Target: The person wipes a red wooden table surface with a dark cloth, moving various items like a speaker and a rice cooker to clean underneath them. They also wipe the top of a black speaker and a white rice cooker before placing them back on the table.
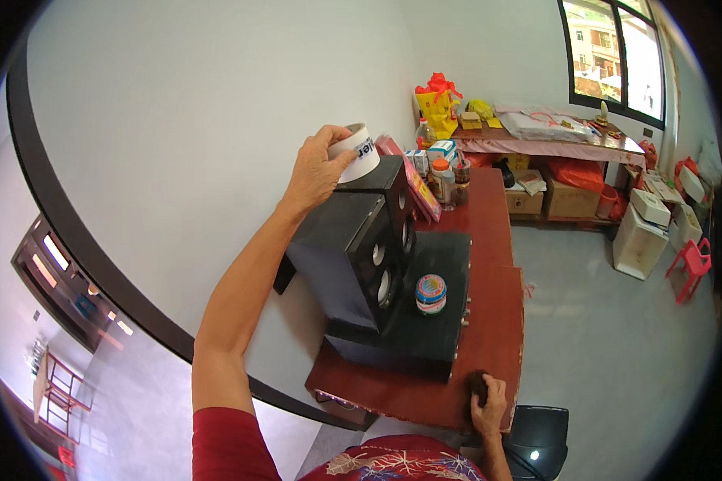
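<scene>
My left hand point(322, 167) is closed on a wide white roll of tape point(367, 159) with dark lettering, its fingers over the rim and thumb at the side. The roll sits on the far one of two black speakers point(335, 224). My right hand point(489, 405) rests low at the front right edge of the reddish-brown table point(425, 393), its fingers curled round a small dark object point(478, 385) that I cannot make out. Between the hands, a small round blue-and-white tub point(431, 294) stands on a flat black box point(433, 345), beside the near speaker.
Bottles and jars point(443, 178) and a pink package point(413, 180) stand behind the speakers. A black seat point(539, 437) is at the table's right front. Farther off are a cluttered bench point(529, 144), cardboard boxes point(571, 198), white foam boxes point(638, 244) and a pink stool point(691, 267).
</scene>
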